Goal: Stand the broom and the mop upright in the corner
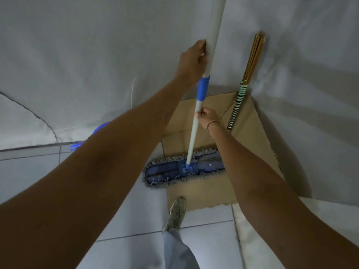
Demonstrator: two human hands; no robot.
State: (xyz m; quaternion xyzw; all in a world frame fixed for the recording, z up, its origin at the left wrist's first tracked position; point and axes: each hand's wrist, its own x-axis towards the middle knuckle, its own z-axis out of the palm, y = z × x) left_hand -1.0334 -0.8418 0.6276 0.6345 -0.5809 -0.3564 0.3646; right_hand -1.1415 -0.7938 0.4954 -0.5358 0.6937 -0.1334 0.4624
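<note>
Mop (196, 121): stood near the corner, pole leaning slightly, its blue fringed head (182, 168) flat on the cardboard edge and the floor, not yet against a wall.
Left hand (192, 62): its grip was clenched round the white pole, above the blue collar (203, 88).
Right hand (206, 115): its grip pinched the pole just below the collar; a bracelet showed on the wrist.
Broom (245, 80): stood upright in the corner itself, striped handle foot on the cardboard, bristles up and resting on the wall, apart from both hands.
Cardboard (250, 140): lay on the floor in the corner, under the broom and part of the mop head.
Walls (77, 55): covered in white sheeting, meeting just behind the broom.
Floor (139, 214): pale tiles; one shoe (175, 214) stood just short of the cardboard.
Blue object (101, 128): at the left wall, mostly hidden by the left arm; could not tell what.
Progress: the broom half looked done. The mop remained; it seemingly needed moving closer beside the broom, leaning on the wall, then letting go.
</note>
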